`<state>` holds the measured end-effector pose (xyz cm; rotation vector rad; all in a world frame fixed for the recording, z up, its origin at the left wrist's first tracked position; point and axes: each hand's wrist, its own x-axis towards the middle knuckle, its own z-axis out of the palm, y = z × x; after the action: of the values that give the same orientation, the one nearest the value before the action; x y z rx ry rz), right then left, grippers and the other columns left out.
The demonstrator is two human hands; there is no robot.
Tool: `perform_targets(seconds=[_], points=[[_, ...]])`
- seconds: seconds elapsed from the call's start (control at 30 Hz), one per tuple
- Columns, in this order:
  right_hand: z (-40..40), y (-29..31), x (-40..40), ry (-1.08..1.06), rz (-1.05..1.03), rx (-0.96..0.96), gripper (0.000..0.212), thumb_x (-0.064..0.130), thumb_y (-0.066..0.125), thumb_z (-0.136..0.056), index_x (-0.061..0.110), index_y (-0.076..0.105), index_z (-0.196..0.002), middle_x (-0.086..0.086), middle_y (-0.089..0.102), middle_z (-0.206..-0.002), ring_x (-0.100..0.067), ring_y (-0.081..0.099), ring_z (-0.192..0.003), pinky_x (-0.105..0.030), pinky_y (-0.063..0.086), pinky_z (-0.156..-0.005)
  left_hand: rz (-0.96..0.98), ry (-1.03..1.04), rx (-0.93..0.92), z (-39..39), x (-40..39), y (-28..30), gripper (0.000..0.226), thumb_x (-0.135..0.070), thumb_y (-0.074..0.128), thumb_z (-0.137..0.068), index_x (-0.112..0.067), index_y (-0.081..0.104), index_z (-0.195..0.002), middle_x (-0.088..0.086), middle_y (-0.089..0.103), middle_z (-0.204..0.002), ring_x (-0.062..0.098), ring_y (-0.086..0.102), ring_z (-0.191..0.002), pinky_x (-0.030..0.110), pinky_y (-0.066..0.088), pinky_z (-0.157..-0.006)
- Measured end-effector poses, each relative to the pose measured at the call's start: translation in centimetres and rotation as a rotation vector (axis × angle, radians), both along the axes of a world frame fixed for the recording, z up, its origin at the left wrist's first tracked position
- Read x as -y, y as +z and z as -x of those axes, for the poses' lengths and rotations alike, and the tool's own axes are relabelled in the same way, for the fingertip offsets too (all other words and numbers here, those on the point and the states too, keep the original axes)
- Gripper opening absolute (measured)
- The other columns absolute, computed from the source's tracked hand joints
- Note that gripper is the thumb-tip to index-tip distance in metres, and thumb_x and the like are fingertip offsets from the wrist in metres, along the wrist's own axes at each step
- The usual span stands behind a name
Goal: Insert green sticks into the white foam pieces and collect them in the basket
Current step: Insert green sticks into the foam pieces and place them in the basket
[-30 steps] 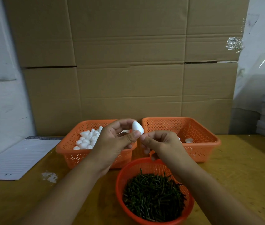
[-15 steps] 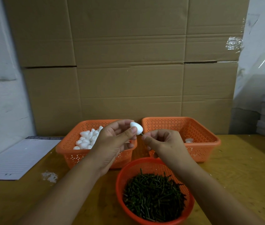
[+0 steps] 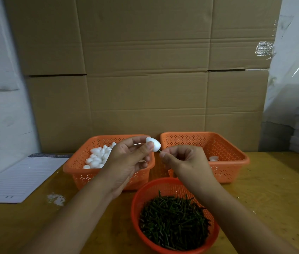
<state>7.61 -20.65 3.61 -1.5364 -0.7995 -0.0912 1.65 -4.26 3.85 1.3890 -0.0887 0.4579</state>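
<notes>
Nearest me, below my grip, sits the round bowl [image 3: 136, 213] heaped with green sticks [image 3: 174, 219]; my forearms reach out over either side of it. From here I judge the step in hand to be the insertion itself: one stick going into one foam piece, with nothing dropped off yet.

My right hand [image 3: 185, 162] is curled, thumb and forefinger pinched on a stick [image 3: 160, 151], of which only a thin tip shows past my fingertips. That tip points up and left at the foam piece [image 3: 153, 143] and looks to be touching its lower end; whether it has gone in at all I cannot tell. My left hand [image 3: 128, 158] is raised just beside the right, palm turned toward me, with thumb and fingers pinching the piece so its narrow end faces the stick.

What the next move calls for, I think, is a straight push along the stick's own line while my left pinch braces the piece. A skewed push could bend the thin stick or tear out the foam's side, so both wrists should stay aligned.

Beyond my left hand is the basket [image 3: 75, 173] of bare foam pieces [image 3: 97, 158]. Beyond my right hand is the second basket [image 3: 236, 173], holding a white bit or two [image 3: 213, 158] near my knuckles; the finished piece belongs there, I judge. Cardboard [image 3: 145, 70] stands behind both.
</notes>
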Motion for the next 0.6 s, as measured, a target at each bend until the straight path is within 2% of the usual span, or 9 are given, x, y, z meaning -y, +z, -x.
perform_targets(seconds=[0.2,0.3,0.4,0.47,0.53,0.6], points=[[0.0,0.0,-0.1,-0.003,-0.008,0.001,0.016,0.013,0.070,-0.091,0.016,0.075,-0.076,-0.003,0.064,-0.060,-0.011,0.051,-0.052,-0.026,0.042,-0.049,0.007,-0.007,0.010,0.0,0.0,0.0,0.057,-0.034,0.082,-0.068,-0.008,0.067,-0.115,0.003,0.070,-0.086,0.007,0.061,-0.071,0.022,0.054,-0.066],[0.0,0.0,-0.1,0.002,-0.032,-0.016,0.022,0.013,0.069,-0.091,0.021,0.075,-0.072,-0.008,0.063,-0.062,-0.017,0.050,-0.054,-0.030,0.041,-0.051,0.022,-0.004,0.012,0.0,0.1,0.1,0.054,-0.032,0.082,-0.068,-0.009,0.066,-0.114,0.003,0.071,-0.087,0.007,0.061,-0.072,0.022,0.054,-0.065],[-0.2,0.0,-0.2,0.001,-0.054,-0.062,0.021,0.013,0.068,-0.092,0.015,0.074,-0.072,-0.008,0.062,-0.062,-0.021,0.050,-0.057,-0.035,0.040,-0.053,0.021,0.007,0.003,0.0,0.2,0.0,0.053,-0.031,0.081,-0.069,-0.009,0.066,-0.115,0.004,0.071,-0.092,0.008,0.062,-0.075,0.021,0.054,-0.066],[-0.6,-0.1,0.0,-0.006,-0.043,-0.113,0.020,0.014,0.066,-0.093,0.008,0.073,-0.075,-0.006,0.063,-0.062,-0.022,0.052,-0.059,-0.034,0.041,-0.053,0.015,0.058,-0.005,-0.1,0.1,0.1,0.045,-0.035,0.078,-0.073,-0.013,0.068,-0.112,0.002,0.072,-0.094,0.009,0.063,-0.078,0.021,0.054,-0.064],[-1.2,-0.3,0.4,-0.011,-0.044,-0.209,0.022,0.017,0.063,-0.095,0.002,0.071,-0.081,-0.002,0.063,-0.061,-0.016,0.056,-0.059,-0.025,0.045,-0.050,0.010,0.136,-0.013,-0.3,-0.6,0.2,0.029,-0.035,0.070,-0.085,-0.018,0.069,-0.108,-0.002,0.074,-0.094,0.009,0.066,-0.078,0.021,0.053,-0.060],[-1.9,-0.4,0.9,-0.041,-0.054,-0.308,0.021,0.020,0.062,-0.096,0.004,0.072,-0.087,0.002,0.064,-0.062,-0.008,0.058,-0.058,-0.019,0.045,-0.049,-0.016,0.241,-0.029,-0.3,-1.7,0.5,0.015,-0.027,0.061,-0.098,-0.020,0.069,-0.108,-0.004,0.075,-0.096,0.008,0.068,-0.080,0.022,0.052,-0.061]])
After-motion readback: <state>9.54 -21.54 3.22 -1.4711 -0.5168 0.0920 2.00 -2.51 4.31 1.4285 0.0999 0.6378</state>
